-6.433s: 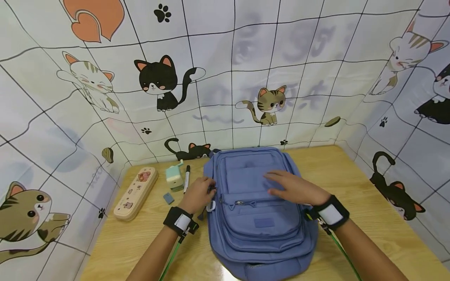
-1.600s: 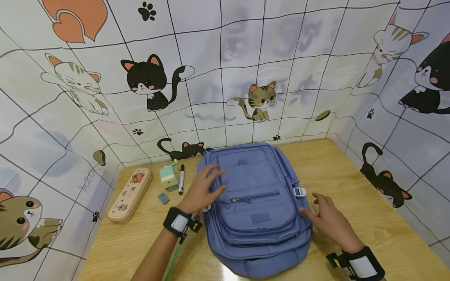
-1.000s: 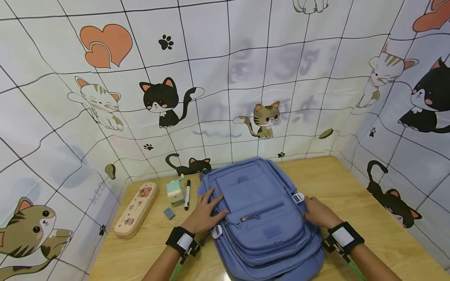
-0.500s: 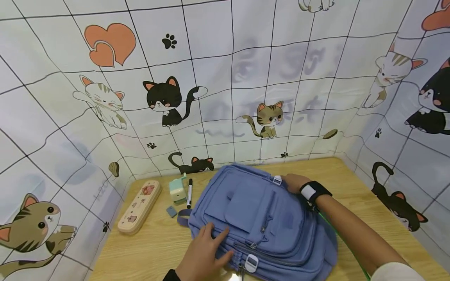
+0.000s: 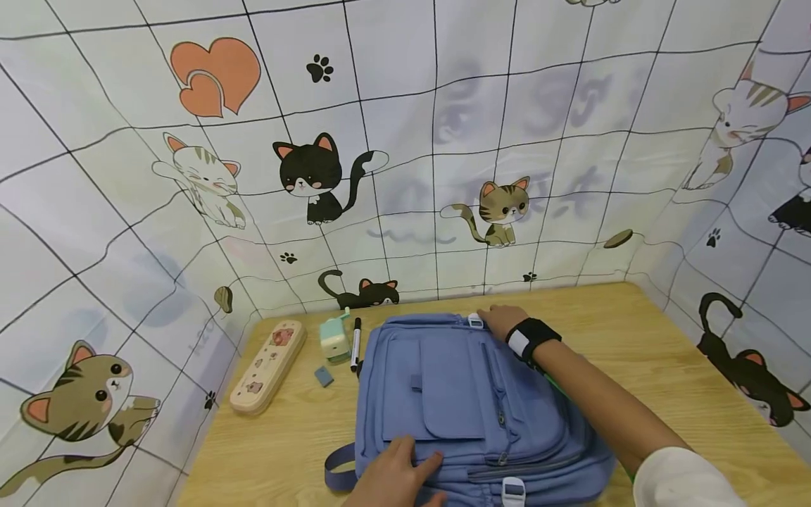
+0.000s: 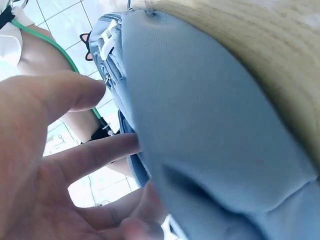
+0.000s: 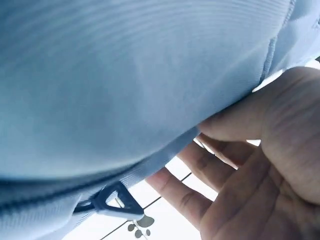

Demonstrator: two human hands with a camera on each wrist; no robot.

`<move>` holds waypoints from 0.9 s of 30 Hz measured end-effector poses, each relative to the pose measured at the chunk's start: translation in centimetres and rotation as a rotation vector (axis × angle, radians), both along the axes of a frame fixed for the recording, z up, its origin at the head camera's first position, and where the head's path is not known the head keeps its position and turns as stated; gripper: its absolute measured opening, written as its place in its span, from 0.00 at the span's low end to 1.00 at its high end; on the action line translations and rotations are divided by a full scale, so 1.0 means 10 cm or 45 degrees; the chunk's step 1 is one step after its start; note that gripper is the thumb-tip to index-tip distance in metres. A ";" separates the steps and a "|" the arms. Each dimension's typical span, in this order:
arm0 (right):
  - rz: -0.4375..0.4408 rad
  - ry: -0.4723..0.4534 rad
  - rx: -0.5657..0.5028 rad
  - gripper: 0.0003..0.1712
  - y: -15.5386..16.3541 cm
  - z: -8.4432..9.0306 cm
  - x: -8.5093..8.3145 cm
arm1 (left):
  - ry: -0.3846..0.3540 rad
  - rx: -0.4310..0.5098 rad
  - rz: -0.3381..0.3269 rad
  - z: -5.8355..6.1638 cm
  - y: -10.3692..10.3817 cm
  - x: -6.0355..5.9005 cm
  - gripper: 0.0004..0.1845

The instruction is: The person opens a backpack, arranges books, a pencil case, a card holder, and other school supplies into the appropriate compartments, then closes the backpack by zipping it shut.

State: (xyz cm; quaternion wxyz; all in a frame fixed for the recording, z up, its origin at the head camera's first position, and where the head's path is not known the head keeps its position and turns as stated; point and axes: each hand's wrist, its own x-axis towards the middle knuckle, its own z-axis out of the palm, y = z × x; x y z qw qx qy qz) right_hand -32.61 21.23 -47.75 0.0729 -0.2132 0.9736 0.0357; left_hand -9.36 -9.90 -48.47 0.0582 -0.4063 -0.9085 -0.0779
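A blue backpack (image 5: 450, 387) lies turned sideways on the table, its front pocket facing up. My left hand (image 5: 395, 475) rests at its near side with fingers spread. In the left wrist view, that hand's fingertips touch the bag's blue fabric (image 6: 215, 110). At the far side, beside a white buckle (image 5: 475, 321), is my right hand (image 5: 503, 320). The right wrist view shows its thumb against the fabric (image 7: 125, 90), with the other fingers fairly straight beyond the bag's edge. A second white buckle (image 5: 513, 491) and a strap loop (image 5: 339, 467) show on the near and left sides.
On the left of the wooden table (image 5: 279, 451) are a cream pencil case (image 5: 269, 367), a mint pencil sharpener (image 5: 334, 339), a marker (image 5: 356, 345) and a small blue eraser (image 5: 324, 377). A cat-print wall cover (image 5: 405, 155) encloses the back and sides.
The backpack has turned from upright to sideways, its top swinging left. My right hand has moved from its right side to the far side, my left hand toward the near edge.
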 end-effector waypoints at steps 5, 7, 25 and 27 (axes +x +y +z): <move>-0.072 -0.138 -0.274 0.31 0.48 0.29 0.05 | -0.158 -0.040 -0.133 0.37 0.18 -0.30 0.17; -0.110 -0.119 -0.420 0.32 0.65 0.54 0.21 | -0.212 -0.010 -0.222 0.55 0.30 -0.53 0.15; -0.514 0.339 -0.579 0.08 0.79 0.09 1.59 | -0.171 -0.323 -0.246 0.18 2.47 -2.44 0.17; -0.534 0.316 -0.596 0.06 0.81 0.04 1.63 | -0.136 -0.308 -0.251 0.04 2.55 -2.47 0.13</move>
